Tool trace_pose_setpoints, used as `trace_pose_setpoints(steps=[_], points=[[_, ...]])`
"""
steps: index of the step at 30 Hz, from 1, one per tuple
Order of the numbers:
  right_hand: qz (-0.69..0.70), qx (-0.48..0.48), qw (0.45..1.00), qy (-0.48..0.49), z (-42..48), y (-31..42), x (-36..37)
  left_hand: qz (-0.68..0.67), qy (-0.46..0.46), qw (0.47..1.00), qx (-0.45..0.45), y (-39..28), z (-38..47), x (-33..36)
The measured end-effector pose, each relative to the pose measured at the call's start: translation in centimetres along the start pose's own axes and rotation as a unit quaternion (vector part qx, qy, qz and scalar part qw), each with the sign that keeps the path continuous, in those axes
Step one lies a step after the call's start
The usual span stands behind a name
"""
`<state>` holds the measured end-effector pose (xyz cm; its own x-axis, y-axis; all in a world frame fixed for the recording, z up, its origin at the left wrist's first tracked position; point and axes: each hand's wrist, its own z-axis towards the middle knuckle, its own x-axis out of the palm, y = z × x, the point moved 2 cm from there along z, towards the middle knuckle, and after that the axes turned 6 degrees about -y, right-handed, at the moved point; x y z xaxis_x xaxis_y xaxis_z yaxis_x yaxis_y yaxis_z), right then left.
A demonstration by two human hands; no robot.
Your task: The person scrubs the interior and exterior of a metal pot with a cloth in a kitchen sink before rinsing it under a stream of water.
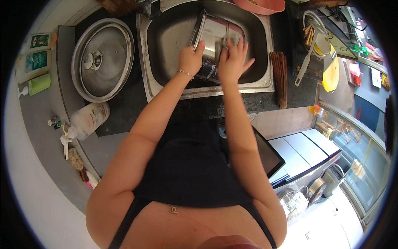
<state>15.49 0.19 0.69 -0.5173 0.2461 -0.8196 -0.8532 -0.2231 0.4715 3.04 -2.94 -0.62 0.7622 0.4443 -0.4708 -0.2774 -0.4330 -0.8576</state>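
A shiny stainless steel pot [214, 34] lies tilted on its side in the metal sink [169, 40], its open rim turned to the left. My left hand [190, 59] grips the pot at the rim, thumb on the outer wall. Against the pot's outer side is my right hand [233, 62], its fingers spread and slightly blurred. A small greyish patch shows beside the right thumb; whether it is a scrubber or a reflection is unclear. Wet drops or suds dot the lower part of the pot.
Left of the sink lies a large round metal lid [107, 59]. Plastic bottles [90, 119] stand further left. A bundled stick brush [279, 79] rests on the dark counter [199, 107] at right. Behind the sink is a pink basin [262, 7]; a strainer [315, 34] sits far right.
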Motion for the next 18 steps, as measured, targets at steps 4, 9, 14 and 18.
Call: trace_pose_setpoints(steps=[4,9,14,18], points=[[-0.030,-0.034,0.999,-0.001,-5.7,0.6,-0.6,0.013,0.000,0.999,0.032,1.4,0.3,0.1],[-0.034,-0.017,0.999,-0.012,3.4,-0.3,0.8,0.025,0.020,0.999,0.044,0.5,0.1,0.2],[-0.022,-0.018,0.999,-0.015,-3.9,1.2,-0.3,-0.011,-0.005,0.999,0.043,2.0,0.4,-0.5],[-0.048,-0.039,0.998,-0.009,-2.9,0.8,-0.7,0.007,0.040,0.999,0.023,0.7,-0.1,-0.9]])
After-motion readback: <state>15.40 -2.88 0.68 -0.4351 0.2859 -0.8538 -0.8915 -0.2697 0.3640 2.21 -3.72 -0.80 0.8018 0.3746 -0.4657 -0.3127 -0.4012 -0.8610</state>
